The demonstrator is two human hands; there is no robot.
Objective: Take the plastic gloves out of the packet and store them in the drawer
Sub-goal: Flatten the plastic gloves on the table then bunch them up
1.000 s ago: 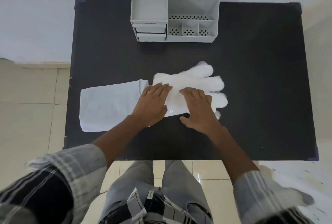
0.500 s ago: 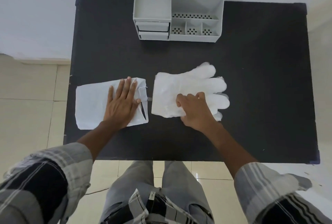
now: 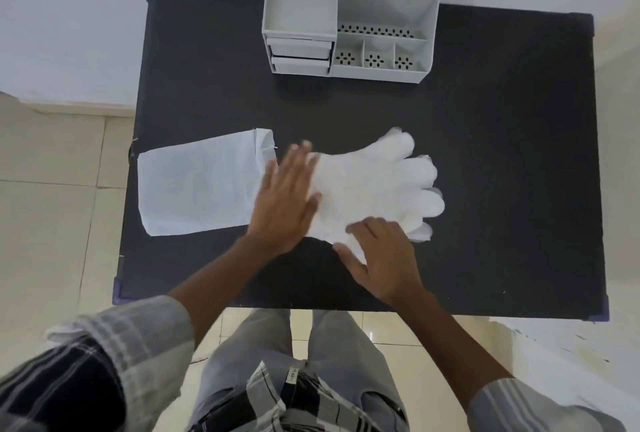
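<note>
1. My left hand (image 3: pixel 285 196), fingers spread flat, overlaps the gloves' (image 3: pixel 377 185) cuff at frame centre.
2. My right hand (image 3: pixel 381 255) presses their lower edge, fingers together.
3. Gloves run left-right; drawers (image 3: pixel 299 55) lie above.

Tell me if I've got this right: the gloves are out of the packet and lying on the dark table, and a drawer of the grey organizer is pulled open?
Not quite. In the head view the gloves lie out of the packet on the table, but both drawers of the organizer are closed.
</note>
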